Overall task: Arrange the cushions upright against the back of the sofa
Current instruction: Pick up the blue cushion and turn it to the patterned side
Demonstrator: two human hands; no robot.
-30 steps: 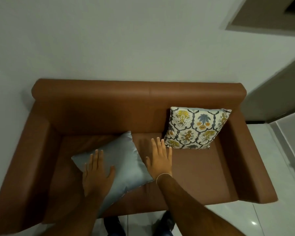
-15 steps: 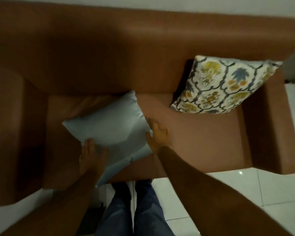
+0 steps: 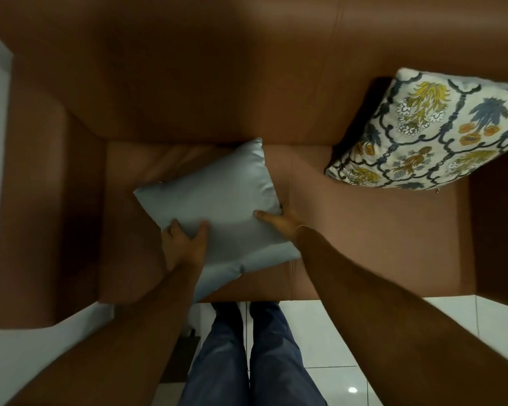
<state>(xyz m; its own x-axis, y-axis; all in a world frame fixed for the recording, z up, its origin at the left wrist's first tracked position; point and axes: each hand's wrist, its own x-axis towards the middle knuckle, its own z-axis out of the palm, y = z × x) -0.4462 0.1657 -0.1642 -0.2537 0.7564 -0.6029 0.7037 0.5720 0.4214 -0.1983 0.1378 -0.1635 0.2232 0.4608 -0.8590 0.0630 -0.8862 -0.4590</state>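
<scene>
A plain grey-blue cushion [image 3: 217,197] lies flat and askew on the seat of the brown sofa [image 3: 364,230], left of centre. My left hand [image 3: 184,244] grips its near-left edge, thumb on top. My right hand [image 3: 279,219] holds its right edge, fingers tucked under the side. A floral patterned cushion [image 3: 428,133] leans upright against the sofa's backrest [image 3: 217,83] at the right end.
The left armrest [image 3: 47,200] and right armrest [image 3: 499,224] bound the seat. My legs in blue trousers [image 3: 247,353] stand on the white tiled floor [image 3: 320,341] just in front of the sofa.
My head has dropped closer over the sofa. Both hands went from resting flat on and beside the grey-blue cushion to gripping its edges.
</scene>
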